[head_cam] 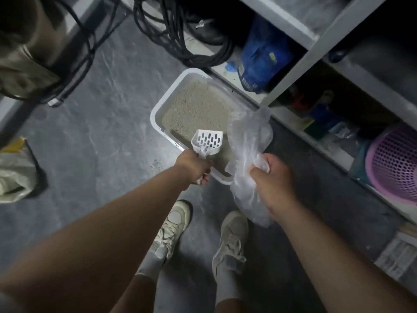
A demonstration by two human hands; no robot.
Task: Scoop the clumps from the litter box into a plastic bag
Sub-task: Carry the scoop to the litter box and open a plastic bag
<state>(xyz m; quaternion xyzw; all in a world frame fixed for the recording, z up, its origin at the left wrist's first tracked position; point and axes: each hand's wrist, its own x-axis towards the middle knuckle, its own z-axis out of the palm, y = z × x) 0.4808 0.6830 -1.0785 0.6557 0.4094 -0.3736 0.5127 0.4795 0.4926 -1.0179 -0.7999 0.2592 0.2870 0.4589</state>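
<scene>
Litter box (158, 105), white with rounded corners, sits on the grey floor (94, 136) against the foot of a shelving unit (300, 64), filled with pale granules; its right side is hidden behind the plastic bag (248, 136), and no clumps can be made out in the dim light. The left hand (195, 167) has its fingers wrapped around the handle of one white slotted scoop (208, 140), whose head sits over the near corner of the box and looks empty. Most of the handle is buried in the fist, with only its tip poking out below. The right hand (272, 177) clutches the one clear bag in a bunch, fingers curled into the crumpled film, which billows up above the fist and hangs below the wrist. Both bare forearms reach forward and down from the bottom edge, the left nearly straight, the right turned so the back of the hand faces up. Two pale sneakers (230, 242) stand on the floor just short of the box. Black cables (180, 41) coil at the top, a blue sack (261, 59) fills a shelf bay, and a pink mesh basket (394, 161) is cut off at the right edge.
</scene>
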